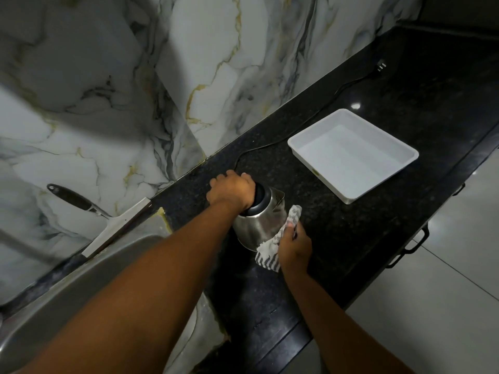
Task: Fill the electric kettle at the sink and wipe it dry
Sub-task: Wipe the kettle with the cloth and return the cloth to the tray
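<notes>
Left grip (pixel 232 191) clamped over the handle and lid end of the steel kettle (pixel 258 225), right grip (pixel 294 245) closed on a striped cloth (pixel 272 245) pressed against the kettle's near side. Standing on the black bench (pixel 351 233), just right of the sink (pixel 81 287). Beyond the kettle: white tray (pixel 378 182), black power cord (pixel 310 114), squeegee (pixel 108 220) at the sink's far rim.

No text, brand, number or sign can be read anywhere in this view. The white tray (pixel 352 155) carries a tiny yellowish mark on its near rim, too small to make out. The steel kettle (pixel 259 225) shows no legible label on its visible side.
</notes>
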